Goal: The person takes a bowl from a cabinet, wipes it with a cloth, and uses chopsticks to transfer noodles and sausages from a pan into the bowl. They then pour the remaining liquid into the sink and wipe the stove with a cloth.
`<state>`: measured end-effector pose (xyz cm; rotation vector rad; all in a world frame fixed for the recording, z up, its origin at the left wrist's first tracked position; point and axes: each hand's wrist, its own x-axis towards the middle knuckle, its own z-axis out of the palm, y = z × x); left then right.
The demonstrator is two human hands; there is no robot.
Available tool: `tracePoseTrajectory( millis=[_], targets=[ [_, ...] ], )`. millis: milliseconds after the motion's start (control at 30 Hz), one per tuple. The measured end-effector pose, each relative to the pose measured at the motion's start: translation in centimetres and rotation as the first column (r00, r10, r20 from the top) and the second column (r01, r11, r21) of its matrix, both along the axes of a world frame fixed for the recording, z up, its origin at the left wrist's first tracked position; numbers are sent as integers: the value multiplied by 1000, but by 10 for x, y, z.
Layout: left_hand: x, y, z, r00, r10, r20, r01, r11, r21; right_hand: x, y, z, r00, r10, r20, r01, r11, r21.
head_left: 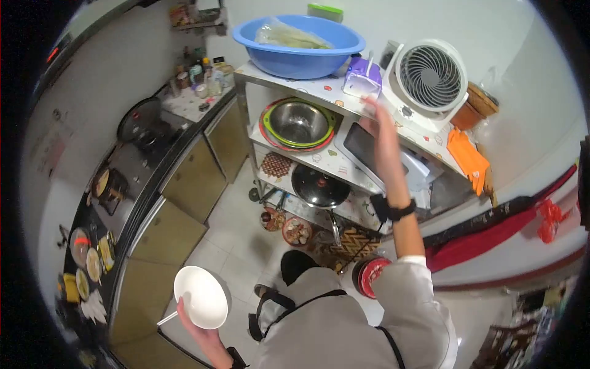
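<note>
Low at the left, my left hand (198, 329) grips a white bowl (203, 297) by its side, tilted so that its bare inside faces up. A thin white handle (166, 319) sticks out beside the fingers; the rest of it is hidden. My right hand (382, 126) is raised in front of the shelf unit, its fingers stretched out and slightly blurred. The fingertips overlap the lower edge of a purple and white box (362, 77) on the top shelf. A white fan (430, 77) stands just right of that box.
A blue basin (299, 46) holding a plastic bag occupies the top shelf. Below are steel and green bowls (299, 123) and a lidded pan (321, 186). Orange gloves (467, 160) hang at the shelf's right end. A counter with a stove (110, 190) runs along the left.
</note>
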<state>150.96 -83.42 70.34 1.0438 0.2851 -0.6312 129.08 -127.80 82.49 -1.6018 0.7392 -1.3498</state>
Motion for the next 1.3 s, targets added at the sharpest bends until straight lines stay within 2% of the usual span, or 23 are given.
tracePoseTrajectory(
  millis=[100, 200, 233, 267, 367, 467, 533, 600, 733, 800, 867, 933, 967, 1000, 1033, 1067, 1100, 1133, 1167, 1200, 1233, 1267, 1300],
  targets=[
    [54, -20, -2, 997, -45, 56, 41, 997, 73, 3, -68, 24, 882, -406, -241, 291, 869, -399],
    [90, -49, -2, 995, -97, 40, 92, 991, 100, 19, -104, 35, 743, -531, -407, 259, 789, -557],
    [92, -56, -1, 992, -115, 43, 109, 985, 133, 29, -108, 41, 835, -411, -366, 308, 900, -309],
    [95, -61, 0, 993, -114, 35, 108, 984, 143, 34, -117, 35, 833, -406, -377, 304, 904, -301],
    [108, -83, -8, 990, -88, 109, 72, 987, 141, 44, -145, 13, 743, -590, -314, 454, 790, -411],
    [131, -90, -23, 992, -106, 69, 100, 992, 82, 53, -136, 46, 726, -649, -227, 510, 730, -456],
    [145, -94, -21, 986, -139, 87, 128, 984, 126, 58, -136, 71, 721, -653, -233, 546, 742, -390],
    [163, -104, -17, 993, -111, -27, 114, 986, 120, 55, -157, 87, 722, -664, -196, 542, 718, -437],
    [194, -113, -7, 993, -119, 10, 117, 984, 135, 60, -156, 110, 690, -686, -233, 553, 706, -443],
    [209, -109, -13, 990, -142, 11, 139, 984, 114, 63, -152, 119, 690, -577, -437, 563, 807, -177],
    [214, -106, -7, 987, -154, 42, 149, 984, 96, 73, -141, 130, 696, -565, -443, 599, 797, -75],
    [219, -103, -5, 984, -172, 43, 169, 984, 49, 78, -133, 131, 750, -641, -164, 487, 702, -520],
    [220, -101, -6, 988, -154, 3, 154, 988, 20, 86, -122, 136, 771, -623, -133, 445, 676, -587],
    [205, -99, 0, 866, -279, 415, 216, 957, 193, 137, -76, 156, 813, -573, -108, 385, 667, -637],
    [213, -102, 19, 959, -279, 50, 280, 960, -14, 197, -17, 153, 767, -633, -107, 454, 653, -606],
    [213, -91, 22, 894, -332, 302, 346, 938, 8, 164, -48, 147, 898, -416, -143, 216, 700, -680],
    [215, -73, 0, 733, -338, 591, 309, 939, 153, 193, -27, 144, 937, -306, -170, 123, 742, -659],
    [208, -71, -5, 849, -211, 484, 186, 977, 101, 221, -3, 138, 964, -201, -176, 70, 826, -560],
    [222, -65, -20, 980, -142, 142, 147, 989, -30, 250, 31, 132, 992, -4, -126, -47, 918, -394],
    [221, -67, -9, 994, -106, 33, 107, 994, -32, 274, 53, 112, 979, 124, -161, -172, 928, -332],
    [226, -67, 1, 992, -121, 18, 122, 992, -37, 297, 78, 84, 949, 212, -232, -236, 968, -80],
    [226, -62, 12, 989, -150, -10, 150, 987, -53, 315, 110, 62, 730, -140, -669, -469, 609, -639],
    [226, -52, 18, 994, -105, -20, 104, 993, -47, 336, 145, 37, 644, 412, -645, -639, 753, -157]
  ],
)
